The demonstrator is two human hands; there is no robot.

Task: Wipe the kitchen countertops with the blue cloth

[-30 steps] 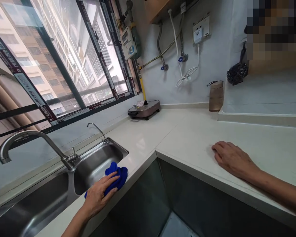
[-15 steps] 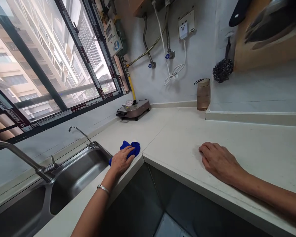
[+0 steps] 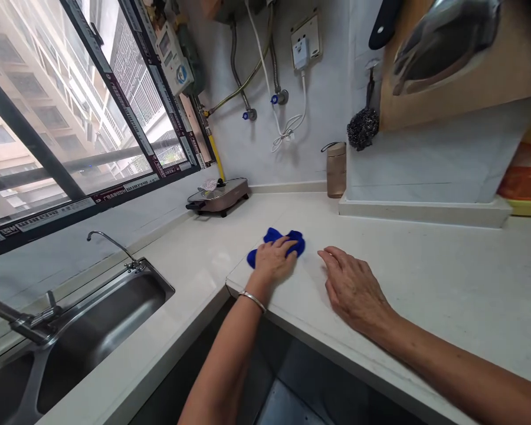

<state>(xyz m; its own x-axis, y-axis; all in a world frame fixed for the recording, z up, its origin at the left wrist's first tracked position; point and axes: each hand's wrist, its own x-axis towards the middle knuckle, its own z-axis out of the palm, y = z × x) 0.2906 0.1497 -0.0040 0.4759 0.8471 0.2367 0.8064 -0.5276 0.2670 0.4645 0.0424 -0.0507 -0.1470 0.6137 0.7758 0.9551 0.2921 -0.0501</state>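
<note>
A bunched blue cloth (image 3: pixel 297 241) lies on the white countertop (image 3: pixel 442 277), just past its inner corner. My left hand (image 3: pixel 275 260), with a silver bangle at the wrist, presses down on it, fingers curled over the fabric. Part of the cloth is hidden beneath the palm. To the right, my right hand (image 3: pixel 354 289) is just over or on the counter; I cannot tell if it touches. Its fingers are loosely bent, the thumb stands apart, and no object shows in it.
A steel sink (image 3: pixel 101 319) with a faucet (image 3: pixel 30 324) and a thin tap (image 3: pixel 110 239) is on the left. Farther back stand an electric pan (image 3: pixel 223 196) and a brown bottle (image 3: pixel 336 171). A steel scrubber (image 3: pixel 363 127) hangs on the wall. The counter's front edge drops to a dark recess.
My left hand has slid the blue cloth rightward, from beside the sink across the corner. My right hand has lifted its fingers a little and is closer to the cloth. The view has turned right.
</note>
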